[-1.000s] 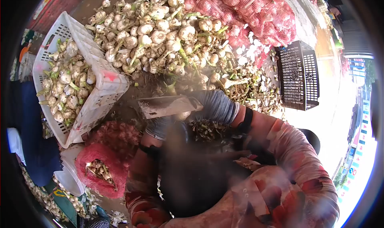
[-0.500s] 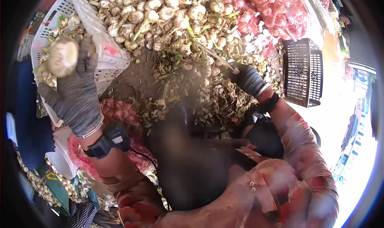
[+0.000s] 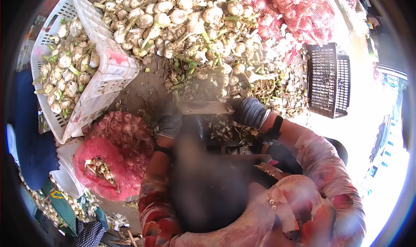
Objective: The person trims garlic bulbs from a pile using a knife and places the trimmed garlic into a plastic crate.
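My right hand [image 3: 249, 111], in a grey glove, is closed round the handle end of a broad flat blade [image 3: 204, 108]. The blade points left across the front of my body. At its far end is my left hand [image 3: 170, 123], also gloved; its fingers are blurred and partly hidden, and what they hold cannot be made out. Just beyond the blade lies a large heap of garlic bulbs [image 3: 178, 16] with stalks. Trimmed stalks and leaves [image 3: 225, 129] lie below and right of the blade.
A white crate [image 3: 102, 80] of garlic stands tilted at the left. Nearer are an open red mesh sack [image 3: 86, 154] and a white bucket [image 3: 67, 177]. Full mesh sacks [image 3: 299, 13] lie at the back, a black crate [image 3: 321, 80] at the right. A person's dark-clothed leg [image 3: 32, 138] shows far left.
My left hand has come back from over the white crate, where it held a garlic bulb, to the blade's end. My right hand has moved slightly left and down, turning the blade level.
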`<state>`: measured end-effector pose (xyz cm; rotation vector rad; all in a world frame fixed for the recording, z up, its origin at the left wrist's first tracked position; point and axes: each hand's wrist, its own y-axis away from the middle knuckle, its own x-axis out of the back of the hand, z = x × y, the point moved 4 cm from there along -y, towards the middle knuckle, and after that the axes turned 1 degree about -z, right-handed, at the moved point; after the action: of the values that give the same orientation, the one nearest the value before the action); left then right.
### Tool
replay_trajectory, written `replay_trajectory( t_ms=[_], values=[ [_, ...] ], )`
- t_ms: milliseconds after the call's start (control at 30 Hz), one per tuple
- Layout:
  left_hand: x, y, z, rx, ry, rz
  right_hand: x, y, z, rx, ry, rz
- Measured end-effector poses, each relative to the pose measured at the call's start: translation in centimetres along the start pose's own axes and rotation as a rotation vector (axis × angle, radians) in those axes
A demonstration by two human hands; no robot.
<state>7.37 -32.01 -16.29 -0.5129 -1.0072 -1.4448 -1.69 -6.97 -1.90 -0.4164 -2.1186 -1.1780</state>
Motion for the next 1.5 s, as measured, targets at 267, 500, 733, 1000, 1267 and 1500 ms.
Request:
replay_trajectory(
  t_ms=[267,500,733,1000,1267,1500],
  values=[
    [10.1,1.6,9.2,-0.003,0.699,-0.079,0.1,-1.9,0.8,-0.061,-0.1,-0.043],
    [12.3,-0.3,13.3,-0.425,0.174,0.154,4.1,-0.5,-1.3,0.14,-0.579,0.289],
    [11.7,-1.5,11.2,-0.338,0.751,0.19,2.7,-2.9,-3.9,0.161,-0.756,0.396],
    [11.7,-1.6,11.0,-0.497,0.384,0.093,1.9,-1.9,-4.1,0.133,-0.837,0.403],
    [7.4,0.4,5.0,-0.592,0.136,0.159,6.7,1.6,-5.0,0.341,-0.07,0.354],
    [7.4,1.7,6.3,-0.503,0.306,0.004,4.6,0.8,-4.3,0.21,-0.04,0.201]
  ],
)
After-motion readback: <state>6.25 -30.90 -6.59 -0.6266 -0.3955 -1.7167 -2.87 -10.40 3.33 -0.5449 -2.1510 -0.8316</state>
